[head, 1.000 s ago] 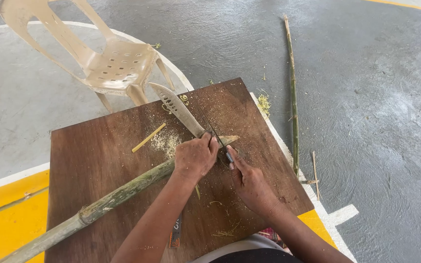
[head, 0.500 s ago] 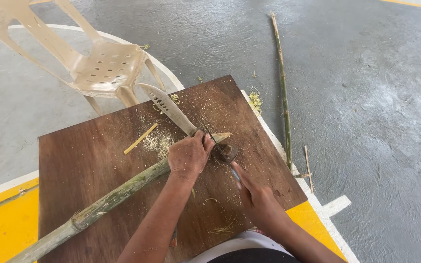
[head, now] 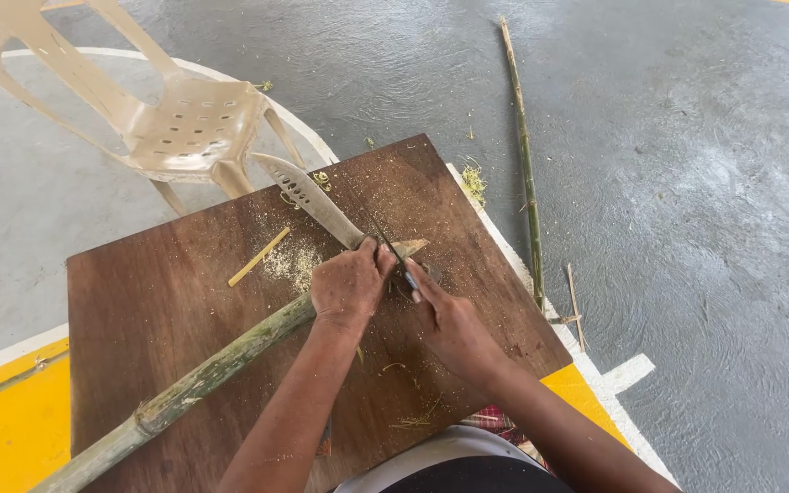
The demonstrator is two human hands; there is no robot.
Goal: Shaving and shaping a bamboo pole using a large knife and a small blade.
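Two hands on the job, both mine. Left hand [head: 349, 285] is clenched over the green bamboo pole [head: 203, 372], pinning it flat on the dark wooden board [head: 157, 301]. The pole runs diagonally from the lower left corner up to the middle of the board; its cut tip [head: 411, 246] pokes out just past my left knuckles, pale and sharpened.

Right hand [head: 449, 324] is closed around the handle of the big knife [head: 312, 196]. The blade points up-left, away from me, its edge crossing the pole at my left fingers. The handle itself is mostly hidden, so I can't read the exact grip.

Step in hand, as I judge it: shaving or splitting the pole's tip. Pale dust [head: 289, 263] and a yellow sliver [head: 260, 256] lie just beside the blade.

Next move calls for a short controlled push of the edge along the grain, with the left fingers kept behind the blade line; they sit very close to it now. The pole must not roll.

Off the board: beige plastic chair [head: 184, 119] up left, thin bamboo stalk [head: 527, 173] on the grey floor [head: 687, 183] to the right.
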